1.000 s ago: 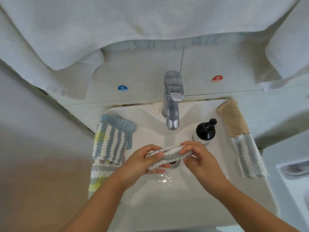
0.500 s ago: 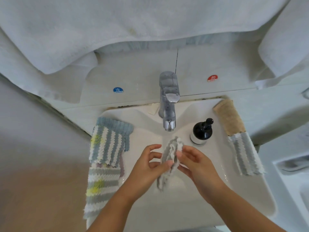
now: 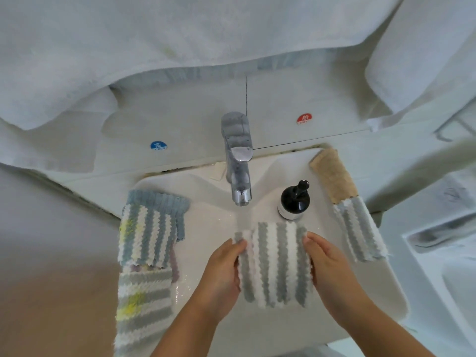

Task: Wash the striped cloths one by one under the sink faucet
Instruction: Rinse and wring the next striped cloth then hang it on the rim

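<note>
Cloth (image 3: 274, 264) spread flat below the faucet (image 3: 238, 161).
My left hand (image 3: 222, 274) and right hand (image 3: 328, 269) pinched its side edges; soft, limp, probably water-heavy.

Grey-white striped cloth (image 3: 275, 264) spread flat over sink basin (image 3: 206, 222), below faucet (image 3: 238, 161). Striped cloths (image 3: 148, 233) piled on left rim; another (image 3: 359, 230) draped on right rim.

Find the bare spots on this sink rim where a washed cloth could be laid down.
Free: the back rim between the faucet and the blue-striped cloth, and the right front rim below the grey-striped cloth. Crowded: the left rim under stacked cloths, and beside the soap bottle.
</note>
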Tool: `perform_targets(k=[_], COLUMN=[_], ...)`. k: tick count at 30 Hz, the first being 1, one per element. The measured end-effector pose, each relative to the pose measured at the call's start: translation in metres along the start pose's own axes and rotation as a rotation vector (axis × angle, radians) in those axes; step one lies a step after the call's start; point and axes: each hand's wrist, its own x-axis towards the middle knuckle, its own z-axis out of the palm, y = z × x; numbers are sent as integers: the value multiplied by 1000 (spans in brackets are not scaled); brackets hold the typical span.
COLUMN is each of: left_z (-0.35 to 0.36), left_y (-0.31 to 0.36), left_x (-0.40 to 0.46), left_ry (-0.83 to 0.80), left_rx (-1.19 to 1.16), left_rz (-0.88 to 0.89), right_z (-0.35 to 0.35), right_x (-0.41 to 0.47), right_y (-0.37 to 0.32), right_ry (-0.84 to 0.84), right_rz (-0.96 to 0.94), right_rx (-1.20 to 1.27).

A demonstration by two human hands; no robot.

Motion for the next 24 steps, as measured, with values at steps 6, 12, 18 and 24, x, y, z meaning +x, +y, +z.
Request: perform_targets(k=[6,12,18,24], left_z=[33,64,76,76], left_y=[-6,-15,-12,-13], left_x=[-3,-3,-7,-8], left_ry=[-120,-122,-197,-148], left_rx=[-36,249,345,406], left_rz=[-28,190,315,389], right_z=[-27,-58,-73,-70], right_x=[-6,-16,-17,-14], right_y=[-1,-5,-6,-2], right_ry=[44,105,72,73], right_rz=[60,-81,-226,-278], right_rx=[117,16,-62,-90])
